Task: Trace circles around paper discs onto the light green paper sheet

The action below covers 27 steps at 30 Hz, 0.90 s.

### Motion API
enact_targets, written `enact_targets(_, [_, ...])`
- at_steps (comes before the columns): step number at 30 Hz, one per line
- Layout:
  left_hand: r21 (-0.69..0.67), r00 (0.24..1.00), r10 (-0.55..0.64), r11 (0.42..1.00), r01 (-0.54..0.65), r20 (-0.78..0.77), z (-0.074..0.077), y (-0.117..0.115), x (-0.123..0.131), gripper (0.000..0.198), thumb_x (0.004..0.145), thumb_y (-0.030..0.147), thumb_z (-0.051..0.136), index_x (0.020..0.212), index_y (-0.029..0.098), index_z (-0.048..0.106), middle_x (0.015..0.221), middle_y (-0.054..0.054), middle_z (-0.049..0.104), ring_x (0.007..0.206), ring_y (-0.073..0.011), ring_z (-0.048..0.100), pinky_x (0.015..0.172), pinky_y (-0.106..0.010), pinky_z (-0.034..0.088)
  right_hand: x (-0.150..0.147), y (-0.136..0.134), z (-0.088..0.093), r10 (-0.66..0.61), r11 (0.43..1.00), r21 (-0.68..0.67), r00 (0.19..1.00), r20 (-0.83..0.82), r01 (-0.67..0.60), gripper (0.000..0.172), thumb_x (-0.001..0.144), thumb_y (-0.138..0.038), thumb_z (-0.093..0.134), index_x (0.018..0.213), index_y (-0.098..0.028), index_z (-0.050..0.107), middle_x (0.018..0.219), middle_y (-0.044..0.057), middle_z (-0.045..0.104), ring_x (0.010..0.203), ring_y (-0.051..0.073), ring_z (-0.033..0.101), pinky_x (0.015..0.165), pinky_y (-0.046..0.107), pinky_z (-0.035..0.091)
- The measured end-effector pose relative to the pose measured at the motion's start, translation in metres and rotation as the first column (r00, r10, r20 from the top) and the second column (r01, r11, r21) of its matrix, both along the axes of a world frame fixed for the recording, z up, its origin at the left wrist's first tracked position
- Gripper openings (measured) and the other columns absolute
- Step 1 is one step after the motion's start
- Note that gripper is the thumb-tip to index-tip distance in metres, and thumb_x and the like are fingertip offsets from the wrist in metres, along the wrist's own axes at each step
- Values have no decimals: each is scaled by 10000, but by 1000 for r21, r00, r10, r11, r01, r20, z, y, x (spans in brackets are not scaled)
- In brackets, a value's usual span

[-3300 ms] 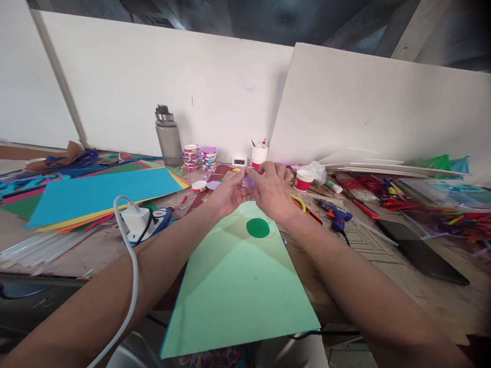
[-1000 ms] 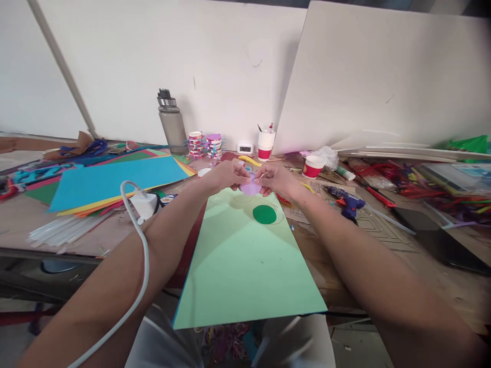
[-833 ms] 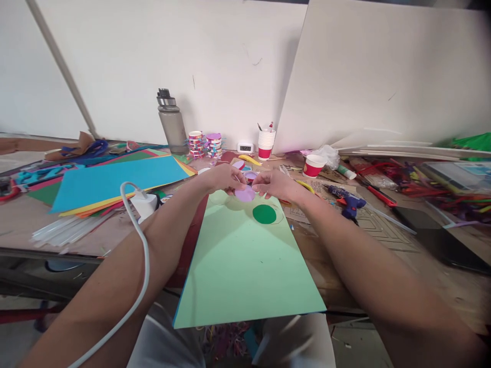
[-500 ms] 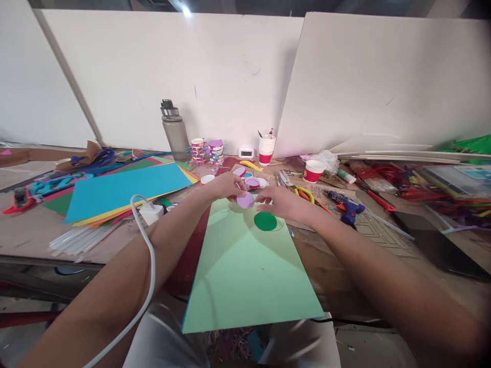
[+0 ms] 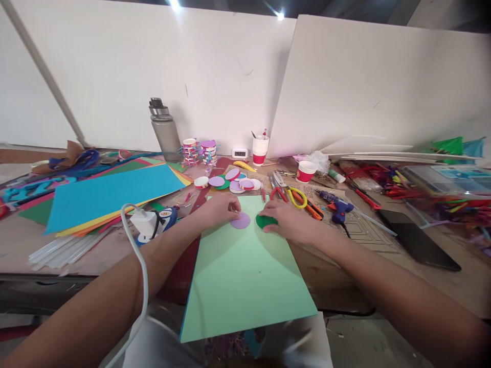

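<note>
A light, flat touch should avoid creases while the left hand's fingers [image 5: 233, 205] pinch the purple disc [image 5: 241, 222] by its far edge over the pale green sheet [image 5: 251, 276], and the right hand [image 5: 284, 216], fingers parted, touches the green disc [image 5: 264, 221] there, grip unclear.

White panels [image 5: 115, 76] behind a brown worktable [image 5: 97, 254], bright lights [image 5: 175, 5] above
</note>
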<state>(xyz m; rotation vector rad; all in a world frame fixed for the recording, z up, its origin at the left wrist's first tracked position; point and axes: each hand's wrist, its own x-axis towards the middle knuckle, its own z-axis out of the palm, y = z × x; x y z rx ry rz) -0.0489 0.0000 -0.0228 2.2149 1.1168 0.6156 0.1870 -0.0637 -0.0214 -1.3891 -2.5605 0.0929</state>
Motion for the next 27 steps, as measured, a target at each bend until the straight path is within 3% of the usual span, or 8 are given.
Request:
enact_targets(3, [67,997,-38,997,42,-69,1,-4,2,39,681,241,695,649,228,711,692,-22,702,642,-173,603,544,-242,383,-2,10,2,-16,996,-87,999,45,20,175,843,-241,698,1010,-204,735,1087,104,665,1043,261,613,861,370,465])
enact_targets(7, [24,982,-147,988,150,-118,7,-8,2,68,712,227,685,705,239,752,780,-27,724,724,-189,630,631,-255,415,-4,22,-2,-64,997,-53,998,-5,63,121,856,-201,668,957,-182,732,1052,112,670,1045,254,612,879,371,467])
enact_targets(10, [25,965,-209,976,215,-158,9,-7,1,60,703,244,713,729,242,767,818,-33,720,778,-204,628,679,-266,418,-4,24,-8,-94,995,14,974,-207,99,104,874,-198,647,940,-176,725,991,96,684,978,223,629,877,350,474])
enact_targets(13, [0,959,-224,974,227,-172,11,-4,-3,45,692,254,734,721,240,765,840,-32,729,798,-207,632,708,-269,425,-1,21,-10,-114,986,61,891,-438,156,114,901,-201,606,923,-180,716,922,72,696,859,188,639,807,317,488])
enact_targets(16, [44,983,-123,991,130,-134,17,-1,-8,63,731,258,699,719,239,757,820,-17,742,763,-187,629,704,-259,428,3,15,-7,-75,983,98,835,-545,152,147,923,-214,569,910,-186,713,873,58,693,775,172,627,720,296,486])
enact_targets(19, [130,991,77,990,-62,-112,25,-2,-11,141,801,314,647,782,226,757,813,-3,748,721,-162,622,656,-245,415,3,10,-4,25,988,139,833,-553,62,180,947,-255,546,965,-197,716,904,71,692,830,184,633,756,314,494])
enact_targets(22, [118,967,173,981,-153,-187,28,-3,-12,183,822,351,639,835,216,761,828,7,757,735,-157,638,634,-238,409,-2,5,-4,205,975,173,863,-463,-139,230,966,-288,529,1082,-209,712,1036,100,698,991,211,619,900,371,475])
enact_targets(27, [43,963,57,998,-47,-264,26,-4,-11,146,833,248,635,824,217,777,817,34,767,758,-131,656,674,-205,421,-10,0,-11,310,950,38,920,-238,-310,281,976,-313,523,1201,-259,682,1236,79,680,1099,237,544,980,442,395])
